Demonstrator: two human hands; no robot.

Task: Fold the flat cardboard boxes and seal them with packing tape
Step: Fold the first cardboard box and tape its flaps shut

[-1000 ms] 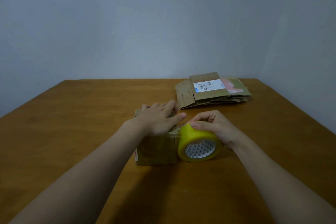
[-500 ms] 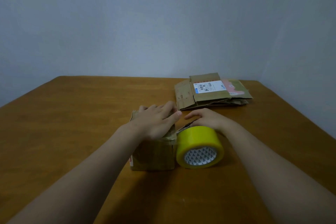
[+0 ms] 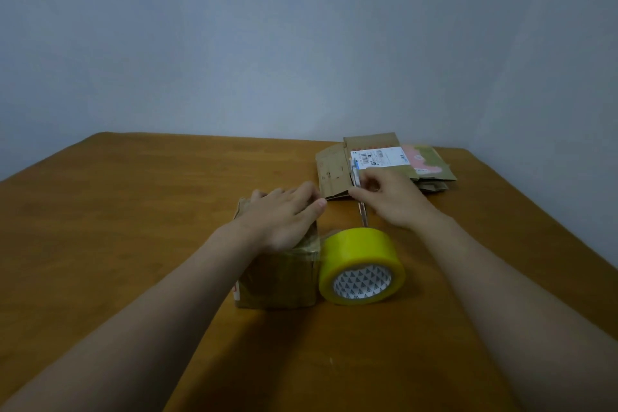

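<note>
Forearm from lower left runs up to left hand [image 3: 284,217]: palm down, fingers straight and together, pressing flat on top of box [image 3: 277,278]. Box is folded up, standing on table [image 3: 150,211] left of centre. Tape roll [image 3: 359,254], yellow, stands on edge touching the box's right side, core facing the camera. Right hand [image 3: 394,201] is past the roll, off the table, forearm coming in from lower right. Fingers are curled, pinching a thin tool [image 3: 355,172] that stands near upright; too blurred to say what kind. Flat boxes [image 3: 334,174] are stacked behind the hand, far right of the table, white label up.
</note>
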